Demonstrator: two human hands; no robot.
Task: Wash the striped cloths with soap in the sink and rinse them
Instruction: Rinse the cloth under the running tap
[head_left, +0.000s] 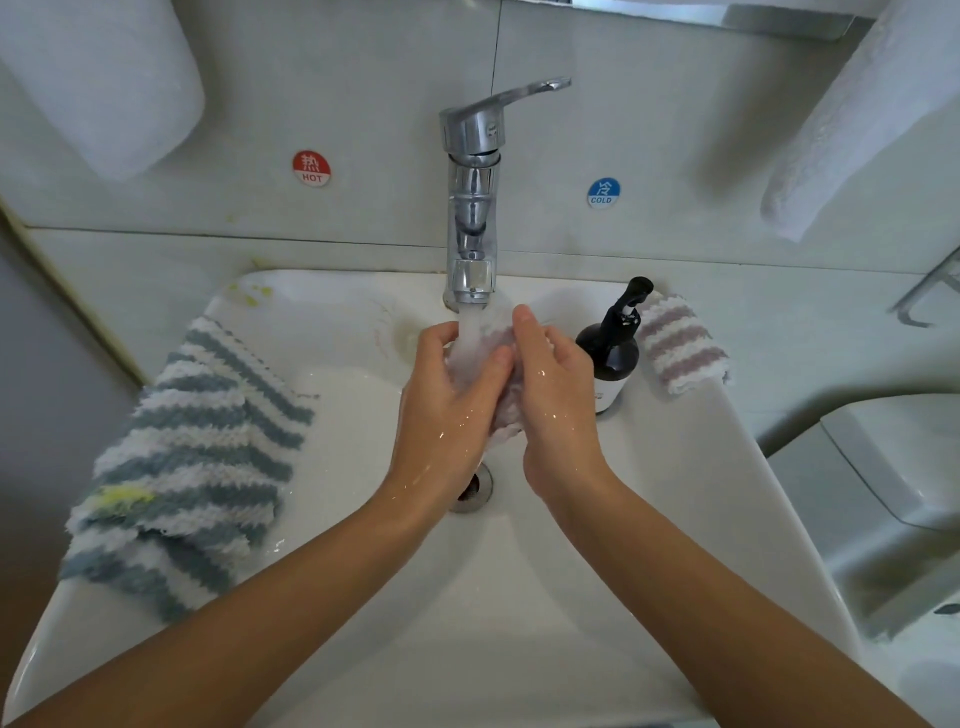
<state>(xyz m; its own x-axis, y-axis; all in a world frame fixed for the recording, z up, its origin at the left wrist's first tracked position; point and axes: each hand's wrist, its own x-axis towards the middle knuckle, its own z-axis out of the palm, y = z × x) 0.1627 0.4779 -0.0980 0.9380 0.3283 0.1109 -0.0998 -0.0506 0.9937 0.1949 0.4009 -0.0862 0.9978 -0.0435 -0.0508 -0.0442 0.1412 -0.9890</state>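
My left hand (449, 397) and my right hand (553, 387) both grip a bunched pink-and-white striped cloth (506, 410) under running water from the chrome tap (471, 208), over the white sink (519, 597). Most of this cloth is hidden between my palms. Blue-and-white striped cloths (192, 462) with a yellow stain lie piled on the sink's left rim. Another pink-and-white striped cloth (683, 343) lies on the right rim, behind a black soap pump bottle (613, 348) that stands just right of my right hand.
The drain (475, 491) sits below my hands. White towels (852, 119) hang at the upper right and another white towel (98, 78) at the upper left. Hot (311, 167) and cold (603, 192) stickers flank the tap. A toilet (883, 493) is to the right.
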